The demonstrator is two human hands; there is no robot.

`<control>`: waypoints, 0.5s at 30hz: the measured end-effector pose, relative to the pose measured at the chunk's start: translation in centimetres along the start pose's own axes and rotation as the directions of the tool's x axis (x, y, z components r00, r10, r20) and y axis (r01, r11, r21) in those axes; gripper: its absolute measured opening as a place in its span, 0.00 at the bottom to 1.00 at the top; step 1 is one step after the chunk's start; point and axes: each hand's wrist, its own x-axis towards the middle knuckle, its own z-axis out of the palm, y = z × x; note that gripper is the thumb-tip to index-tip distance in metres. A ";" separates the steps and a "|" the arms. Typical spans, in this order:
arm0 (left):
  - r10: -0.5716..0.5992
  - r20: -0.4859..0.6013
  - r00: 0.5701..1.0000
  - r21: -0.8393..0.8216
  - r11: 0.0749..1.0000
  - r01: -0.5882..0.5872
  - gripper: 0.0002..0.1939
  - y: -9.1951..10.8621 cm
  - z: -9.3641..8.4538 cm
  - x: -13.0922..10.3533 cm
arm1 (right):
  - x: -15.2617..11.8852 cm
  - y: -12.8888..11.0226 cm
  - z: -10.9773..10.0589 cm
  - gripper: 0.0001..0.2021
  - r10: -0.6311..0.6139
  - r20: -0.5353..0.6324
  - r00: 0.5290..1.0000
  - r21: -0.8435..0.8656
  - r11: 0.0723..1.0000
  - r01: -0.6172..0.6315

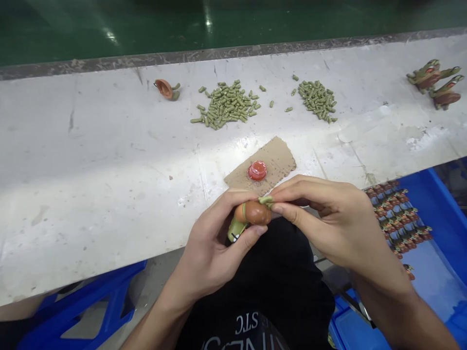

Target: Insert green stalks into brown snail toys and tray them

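Observation:
My left hand is wrapped round a small figure with a brown rounded body, an orange part and a green head with a white eye. My right hand pinches a small green piece against the figure's brown end. Just beyond the hands, a red cap-like dish with a wet-looking surface sits on a piece of brown cardboard. Two piles of small green pieces, a larger one and a smaller one, lie farther back on the white table.
A brown and green part lies at the back left. Two figures are at the back right. Below the table's right edge, a blue bin holds rows of figures. Blue plastic stool-like furniture stands at lower left.

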 end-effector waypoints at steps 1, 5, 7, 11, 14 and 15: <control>0.010 0.020 1.000 0.031 0.999 -0.010 0.16 0.1 -0.2 -0.1 | -0.1 0.0 -0.1 0.07 -0.014 0.010 1.000 -0.001 1.000 0.014; 0.028 0.077 0.997 0.093 0.995 -0.035 0.16 0.9 -0.5 -0.1 | -0.7 0.0 -0.3 0.06 -0.016 0.009 1.000 0.048 0.999 0.015; 0.031 0.102 0.994 0.110 0.993 -0.042 0.15 1.2 -0.4 -0.1 | -1.1 0.1 -0.3 0.06 -0.021 0.011 1.000 0.040 0.999 0.020; -0.010 0.151 0.988 0.151 0.988 -0.013 0.15 1.5 -0.2 -0.3 | -2.2 0.4 -0.2 0.05 -0.050 0.026 0.998 -0.013 0.999 0.050; -0.049 0.121 0.991 0.130 0.991 0.033 0.16 2.0 0.5 -0.5 | -3.3 0.3 -0.6 0.05 -0.030 -0.023 0.999 -0.030 0.999 0.029; -0.071 0.108 0.992 0.113 0.992 0.058 0.15 2.2 0.8 -0.5 | -3.9 0.2 -0.9 0.07 -0.019 -0.049 0.999 -0.045 0.999 0.016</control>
